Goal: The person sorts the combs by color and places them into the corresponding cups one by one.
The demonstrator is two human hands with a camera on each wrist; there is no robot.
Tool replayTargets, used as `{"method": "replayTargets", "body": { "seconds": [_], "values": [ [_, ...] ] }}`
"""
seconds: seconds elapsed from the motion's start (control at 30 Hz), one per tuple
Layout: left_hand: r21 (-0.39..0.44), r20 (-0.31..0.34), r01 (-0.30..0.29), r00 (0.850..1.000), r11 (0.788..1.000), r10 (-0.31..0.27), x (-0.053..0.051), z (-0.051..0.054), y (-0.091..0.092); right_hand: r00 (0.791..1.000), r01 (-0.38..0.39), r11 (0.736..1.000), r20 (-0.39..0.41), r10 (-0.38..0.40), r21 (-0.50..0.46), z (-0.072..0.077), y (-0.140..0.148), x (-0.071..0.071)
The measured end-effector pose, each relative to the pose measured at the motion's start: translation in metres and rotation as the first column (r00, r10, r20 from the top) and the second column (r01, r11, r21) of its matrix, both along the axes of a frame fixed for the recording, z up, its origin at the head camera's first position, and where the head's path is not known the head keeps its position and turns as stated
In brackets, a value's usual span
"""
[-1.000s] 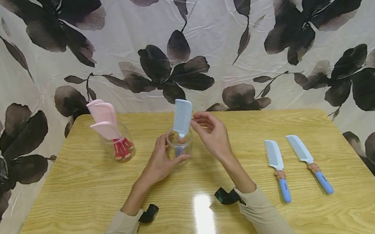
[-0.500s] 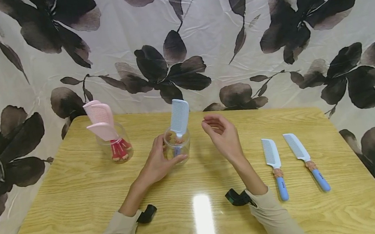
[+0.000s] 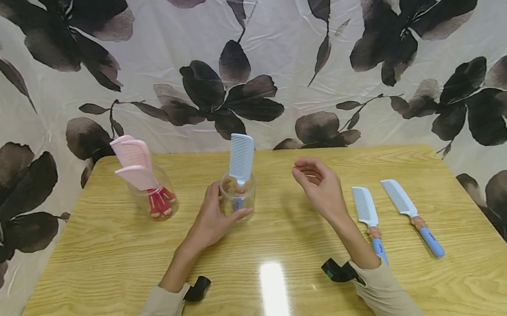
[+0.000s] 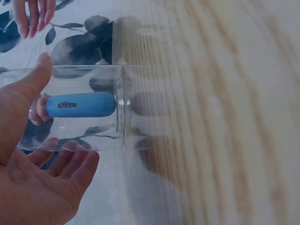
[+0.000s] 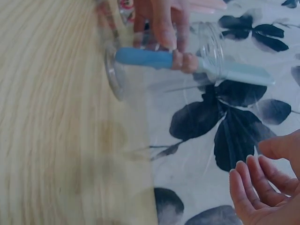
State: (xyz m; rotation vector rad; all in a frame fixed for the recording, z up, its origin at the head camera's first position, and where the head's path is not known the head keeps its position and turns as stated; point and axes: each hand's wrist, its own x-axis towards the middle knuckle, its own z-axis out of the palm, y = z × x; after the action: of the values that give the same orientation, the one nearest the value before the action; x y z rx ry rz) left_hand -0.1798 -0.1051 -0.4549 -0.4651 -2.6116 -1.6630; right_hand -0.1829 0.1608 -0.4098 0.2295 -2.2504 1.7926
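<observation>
My left hand (image 3: 209,219) holds a clear glass jar (image 3: 250,199) around its side, thumb at the front and fingers behind. Inside the jar stands a light blue comb (image 3: 241,156), teeth end up and leaning slightly right. Its blue handle (image 4: 82,104) shows through the glass in the left wrist view. To the right of the jar, my right hand (image 3: 322,187) is in the air with loosely bent fingers and nothing in them. Two matching blue combs lie on the table at the right: one comb (image 3: 365,207) partly behind my right forearm, the other comb (image 3: 400,199) farther right.
A second glass jar (image 3: 166,180) at the table's back left holds several pink combs (image 3: 135,157) with red handles. Behind the wooden table (image 3: 108,276) hangs a white cloth (image 3: 295,71) with dark flowers.
My right hand has moved away from the comb in the jar, rightward toward the lying combs. The left hand keeps its hold on the jar. The head view has shifted slightly.
</observation>
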Motion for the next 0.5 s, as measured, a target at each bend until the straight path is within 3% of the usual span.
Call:
{"method": "replayTargets", "body": {
  "seconds": [0.5],
  "values": [
    [0.007, -0.014, 0.009, 1.0, 1.0, -0.009, -0.001, -0.002, -0.001, 0.996, 0.079, 0.994, 0.036, -0.082, 0.082, -0.009, 0.039, 0.012]
  ]
}}
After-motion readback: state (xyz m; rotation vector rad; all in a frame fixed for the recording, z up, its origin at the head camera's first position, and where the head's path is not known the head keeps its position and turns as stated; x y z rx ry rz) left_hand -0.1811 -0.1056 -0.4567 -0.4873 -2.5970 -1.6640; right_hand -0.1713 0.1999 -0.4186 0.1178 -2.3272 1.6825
